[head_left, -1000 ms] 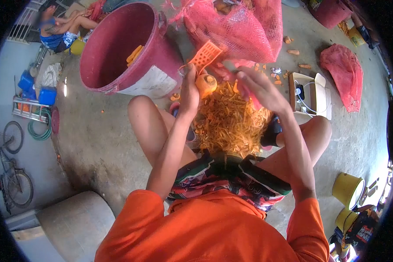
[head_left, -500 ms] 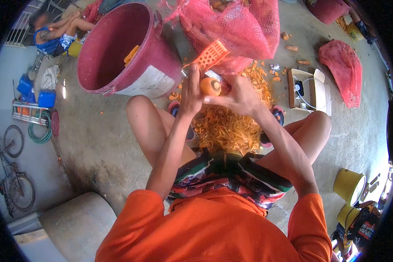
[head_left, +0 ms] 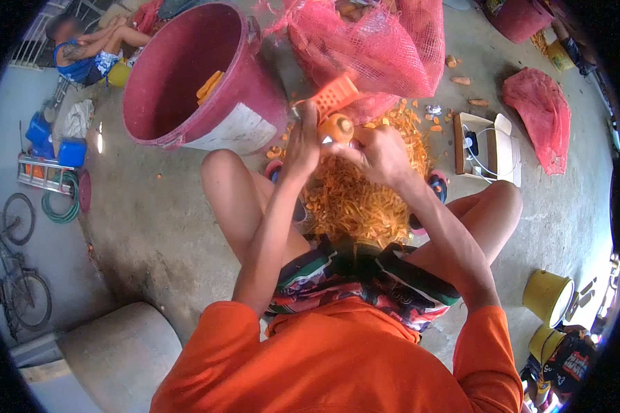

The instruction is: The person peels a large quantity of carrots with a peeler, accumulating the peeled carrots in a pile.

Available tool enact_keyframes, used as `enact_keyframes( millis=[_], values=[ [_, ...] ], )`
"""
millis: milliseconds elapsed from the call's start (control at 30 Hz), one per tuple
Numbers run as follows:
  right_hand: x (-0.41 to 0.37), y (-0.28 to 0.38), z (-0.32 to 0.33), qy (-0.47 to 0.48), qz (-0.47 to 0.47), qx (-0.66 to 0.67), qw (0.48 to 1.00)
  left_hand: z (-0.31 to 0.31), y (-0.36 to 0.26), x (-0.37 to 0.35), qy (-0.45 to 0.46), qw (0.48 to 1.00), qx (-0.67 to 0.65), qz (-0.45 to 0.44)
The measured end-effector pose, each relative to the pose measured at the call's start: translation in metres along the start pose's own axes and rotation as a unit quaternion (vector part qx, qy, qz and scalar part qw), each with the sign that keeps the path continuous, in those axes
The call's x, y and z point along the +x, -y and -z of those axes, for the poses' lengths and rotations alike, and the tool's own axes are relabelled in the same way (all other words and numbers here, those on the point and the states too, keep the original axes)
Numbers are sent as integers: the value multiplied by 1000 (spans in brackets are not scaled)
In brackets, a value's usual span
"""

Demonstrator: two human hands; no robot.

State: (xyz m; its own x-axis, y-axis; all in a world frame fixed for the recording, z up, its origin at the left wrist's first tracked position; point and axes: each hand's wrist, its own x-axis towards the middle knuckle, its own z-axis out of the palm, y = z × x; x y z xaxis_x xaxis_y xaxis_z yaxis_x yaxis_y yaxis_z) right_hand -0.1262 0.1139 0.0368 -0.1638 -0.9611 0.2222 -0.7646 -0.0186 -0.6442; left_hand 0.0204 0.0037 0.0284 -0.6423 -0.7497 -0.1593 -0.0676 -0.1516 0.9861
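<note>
My left hand (head_left: 303, 141) grips an orange plastic peeler (head_left: 334, 94) whose handle sticks up and to the right. My right hand (head_left: 373, 153) holds a carrot (head_left: 336, 128), cut end facing up, right beside the peeler. Both hands meet above a heap of orange carrot peelings (head_left: 358, 199) on the concrete floor between my knees. A large maroon bucket (head_left: 244, 124) with a few carrot pieces inside stands just left of my hands. A red mesh sack (head_left: 372, 48) of carrots lies right behind them.
A second red mesh sack (head_left: 539, 113) and an open white box (head_left: 486, 148) with cables lie to the right. Yellow buckets (head_left: 548, 296) stand at lower right. Another person (head_left: 83, 48) sits at top left. Bicycles (head_left: 17, 275), a hose and blue containers are at left.
My right hand swung in from the right and took the carrot, which my left hand held a second ago. Since then the carrot and peeler have stayed together, shifting slightly up.
</note>
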Motion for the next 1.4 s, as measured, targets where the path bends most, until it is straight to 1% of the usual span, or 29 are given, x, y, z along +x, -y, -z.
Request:
enact_keyframes(
  millis=[33, 100, 133, 167, 200, 233, 267, 300, 333, 367, 400, 433, 467, 500, 533, 600, 633, 700, 800, 833, 900, 933, 1000, 1033, 1100, 1133, 1200, 1333, 1400],
  values=[
    [-1, 1, 2, 4, 1, 0, 1000, -1, 1, -2, -14, 1000, 12, 15],
    [1, 2, 6, -24, -33, 61, 997, -2, 5, -2, -33, 999, 25, 28],
    [4, 1, 12, -26, -31, 62, 997, -3, 8, 0, -32, 996, -85, 20],
    [5, -1, 20, 8, -67, 101, 993, -3, 12, 1, -28, 980, -195, 13],
    [5, -4, 24, 43, -105, 139, 984, 1, 14, 1, -26, 980, -194, 15],
    [7, -8, 25, 65, -143, 142, 977, 7, 15, 0, -3, 975, -221, 35],
    [5, -11, 25, 66, -144, 141, 977, 10, 16, 2, 19, 967, -248, 52],
    [4, -15, 25, 69, -108, 96, 987, 7, 13, 3, 23, 960, -276, 41],
    [4, -17, 22, 72, -72, 52, 993, 6, 10, 2, 23, 960, -275, 40],
    [3, -17, 15, -15, 0, 86, 996, 4, 9, -2, 31, 949, -306, 64],
    [4, -11, 16, -15, -1, 86, 996, 2, 7, -4, 39, 937, -336, 88],
    [5, -4, 19, -10, -10, 80, 997, 5, 13, -2, 41, 937, -335, 90],
    [6, 0, 21, -5, -19, 74, 997, 10, 21, 1, 111, 911, -387, 92],
    [8, 1, 17, -33, -17, 49, 998, 9, 20, 2, 180, 877, -437, 94],
    [7, 2, 15, -34, -19, 49, 998, 6, 20, 2, 181, 876, -436, 96],
    [6, 7, 15, -51, -28, 66, 996, -2, 22, -1, 102, 872, -460, 132],
    [7, 4, 13, -52, -28, 65, 996, -3, 21, 0, 103, 872, -460, 132],
    [8, -2, 10, -62, -34, 55, 996, -4, 21, -1, 121, 851, -490, 142],
    [10, -4, 15, -63, -40, 85, 994, -6, 21, -5, 122, 852, -490, 137],
    [12, 0, 20, -39, -50, 84, 994, -7, 20, -6, 121, 852, -491, 136],
    [12, -3, 16, -32, -50, 77, 995, -11, 19, -6, 91, 882, -455, 86],
    [12, -4, 14, -27, -51, 71, 996, -12, 18, -6, 91, 881, -455, 86],
    [12, -4, 10, -35, -48, 84, 995, -13, 17, -4, 75, 914, -399, 11],
    [13, -3, 9, -44, -44, 97, 993, -15, 17, -4, 75, 914, -398, 11],
    [14, 1, 11, -40, -59, 80, 994, -21, 15, -5, 18, 934, -356, -35],
    [15, 2, 12, -37, -74, 63, 995, -24, 13, -5, 17, 933, -356, -38],
    [17, 0, 5, -51, -64, 84, 993, -28, 12, -5, -49, 934, -353, -41],
    [18, 2, 4, -72, -50, 129, 988, -23, 21, 0, -53, 943, -324, -52],
    [18, 1, 2, -79, -46, 114, 989, -24, 23, -1, -107, 956, -268, -56]
  ],
)
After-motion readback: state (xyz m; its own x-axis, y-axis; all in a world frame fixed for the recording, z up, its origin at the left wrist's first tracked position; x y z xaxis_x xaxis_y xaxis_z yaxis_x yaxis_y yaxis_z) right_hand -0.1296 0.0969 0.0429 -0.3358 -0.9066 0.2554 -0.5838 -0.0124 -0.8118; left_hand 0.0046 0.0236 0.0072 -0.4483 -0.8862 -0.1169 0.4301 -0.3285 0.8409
